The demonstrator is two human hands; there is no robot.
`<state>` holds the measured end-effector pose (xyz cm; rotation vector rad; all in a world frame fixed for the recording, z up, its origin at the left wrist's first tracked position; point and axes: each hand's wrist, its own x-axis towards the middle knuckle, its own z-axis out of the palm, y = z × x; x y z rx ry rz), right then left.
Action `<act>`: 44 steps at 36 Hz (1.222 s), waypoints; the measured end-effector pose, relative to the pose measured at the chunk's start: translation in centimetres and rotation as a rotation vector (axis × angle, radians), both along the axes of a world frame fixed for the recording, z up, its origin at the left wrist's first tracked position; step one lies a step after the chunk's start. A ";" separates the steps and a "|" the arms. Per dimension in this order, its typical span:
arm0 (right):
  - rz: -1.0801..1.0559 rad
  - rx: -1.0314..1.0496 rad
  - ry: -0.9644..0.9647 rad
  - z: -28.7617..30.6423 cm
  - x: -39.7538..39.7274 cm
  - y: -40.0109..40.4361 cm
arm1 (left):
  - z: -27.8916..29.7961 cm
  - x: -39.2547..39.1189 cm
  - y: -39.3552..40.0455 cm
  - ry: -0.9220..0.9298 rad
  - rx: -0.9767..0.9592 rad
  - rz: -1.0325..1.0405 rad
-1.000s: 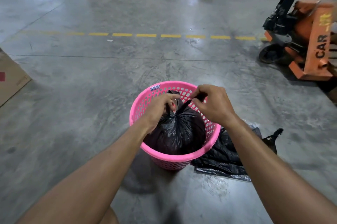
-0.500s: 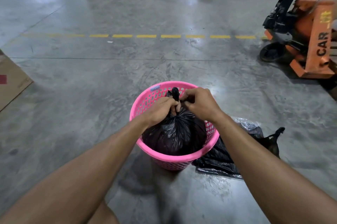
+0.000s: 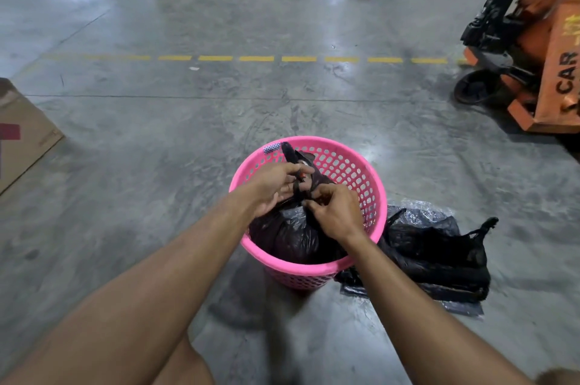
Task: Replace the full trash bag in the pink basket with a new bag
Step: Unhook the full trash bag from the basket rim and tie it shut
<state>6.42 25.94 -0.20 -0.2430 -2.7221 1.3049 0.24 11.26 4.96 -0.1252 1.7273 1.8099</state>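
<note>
On the concrete floor [image 3: 157, 165], left hand [image 3: 276, 185] and right hand [image 3: 337, 212] pinch the full bag [image 3: 288, 234], hiding its knot.

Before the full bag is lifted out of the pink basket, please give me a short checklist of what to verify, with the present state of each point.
1. Both hands on the neck of the full bag: ok. The left hand and right hand pinch its handles.
2. Knot finished: cannot tell; the fingers cover it.
3. Bag inside the basket, nothing hanging over the rim: ok.
4. New bag ready within reach: ok, it lies on the floor against the basket's right side.
5. Clear floor to set the full bag down: ok on the left; the pallet truck stands far to the right.
</note>
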 end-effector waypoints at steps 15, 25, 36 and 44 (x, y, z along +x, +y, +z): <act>0.061 -0.184 0.192 1.9 -0.9 1.0 | 3.6 -1.6 0.5 1.025 -1.001 -0.724; 0.085 0.004 0.027 1.6 0.0 0.7 | 0.0 -1.6 -1.8 0.803 -0.620 -0.298; 0.099 0.233 0.028 2.7 -1.2 4.3 | -3.3 -1.2 -4.1 0.865 -0.634 -0.193; 0.090 0.200 0.131 2.3 -0.2 6.5 | -3.4 1.0 -3.3 1.089 -0.790 -0.091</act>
